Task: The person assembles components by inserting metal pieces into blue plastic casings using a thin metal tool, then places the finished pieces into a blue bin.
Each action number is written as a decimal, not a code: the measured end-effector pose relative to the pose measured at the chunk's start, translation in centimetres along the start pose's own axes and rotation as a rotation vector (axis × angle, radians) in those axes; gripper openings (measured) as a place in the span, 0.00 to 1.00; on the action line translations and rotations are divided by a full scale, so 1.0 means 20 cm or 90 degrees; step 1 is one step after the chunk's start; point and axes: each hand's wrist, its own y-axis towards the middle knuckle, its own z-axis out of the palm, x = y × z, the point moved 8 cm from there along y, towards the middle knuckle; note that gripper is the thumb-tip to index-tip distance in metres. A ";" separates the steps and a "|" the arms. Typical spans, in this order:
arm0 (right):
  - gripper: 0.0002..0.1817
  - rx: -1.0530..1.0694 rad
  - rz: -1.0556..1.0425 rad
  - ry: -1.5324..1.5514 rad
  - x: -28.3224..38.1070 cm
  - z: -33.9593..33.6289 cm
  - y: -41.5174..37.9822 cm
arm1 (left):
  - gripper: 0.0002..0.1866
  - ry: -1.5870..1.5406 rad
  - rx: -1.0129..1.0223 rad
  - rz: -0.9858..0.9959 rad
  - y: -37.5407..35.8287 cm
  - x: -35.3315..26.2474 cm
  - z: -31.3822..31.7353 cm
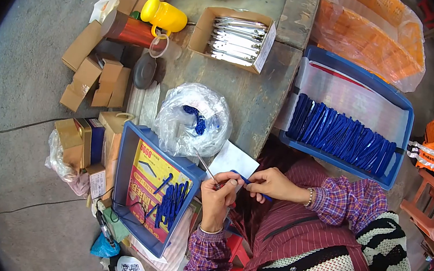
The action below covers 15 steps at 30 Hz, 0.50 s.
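A slim blue piece point(239, 176) spans the gap between my two hands, in front of my lap. My left hand point(216, 199) is closed around its left end and also holds a thin metal tool point(203, 163) that points up and left. My right hand point(271, 185) pinches the piece's other end. Just beyond my fingers lies a white card point(234, 160). Behind it is a clear plastic bag point(193, 117) with small blue parts inside. To the left, a blue tray point(124, 170) holds several blue pieces point(170, 205) on a yellow and red sheet.
A large blue bin point(406, 125) with many blue pieces stands at the right. A cardboard box point(202, 29) of metal pieces sits on the wooden table point(181, 72). Nearby are a yellow cup point(169, 16) and a red flask point(132, 30). An orange crate point(379, 31) is at the back right.
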 end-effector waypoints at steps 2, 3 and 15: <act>0.10 0.000 0.003 0.002 0.00 0.00 0.00 | 0.06 -0.026 0.000 -0.019 0.01 0.02 -0.02; 0.10 0.000 0.002 0.003 0.00 0.00 0.00 | 0.06 -0.036 0.005 -0.019 0.01 0.03 -0.02; 0.11 -0.003 0.004 0.002 0.00 -0.01 0.00 | 0.07 -0.023 -0.013 -0.023 0.01 0.04 -0.03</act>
